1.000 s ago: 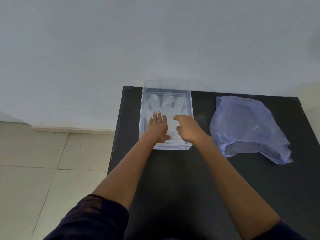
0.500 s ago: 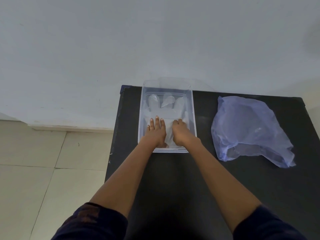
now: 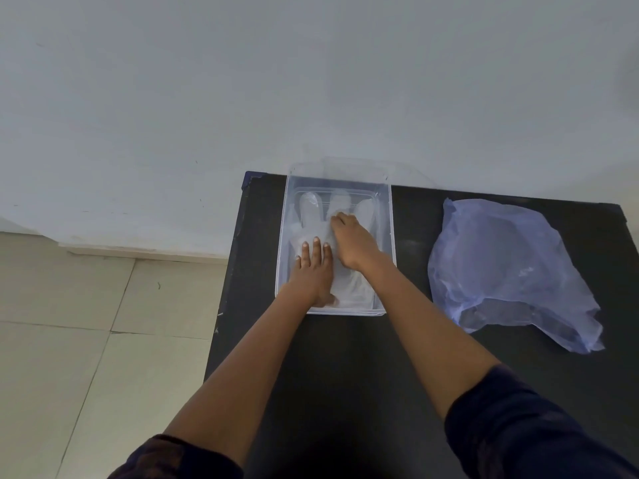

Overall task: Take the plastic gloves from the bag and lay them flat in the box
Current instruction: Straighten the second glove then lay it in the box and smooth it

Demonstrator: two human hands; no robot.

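A clear plastic box (image 3: 389, 216) stands at the back left of the black table. Inside it lies a translucent plastic glove (image 3: 311, 210), fingers pointing toward the wall. My left hand (image 3: 313, 271) rests flat, palm down, on the glove's near half with fingers spread. My right hand (image 3: 352, 242) reaches farther in, its fingertips pressing on the glove at the base of its fingers. Neither hand grips anything. A crumpled pale blue plastic bag (image 3: 501, 267) lies to the right of the box, its opening facing me.
The black table (image 3: 345, 375) meets a white wall at the back. Its left edge drops to a tiled floor (image 3: 86, 340). The box sits close to that left edge and touches the wall side.
My right hand has slid forward along the glove, from its wrist end up to the base of its fingers. My left hand has stayed pressed on the near half.
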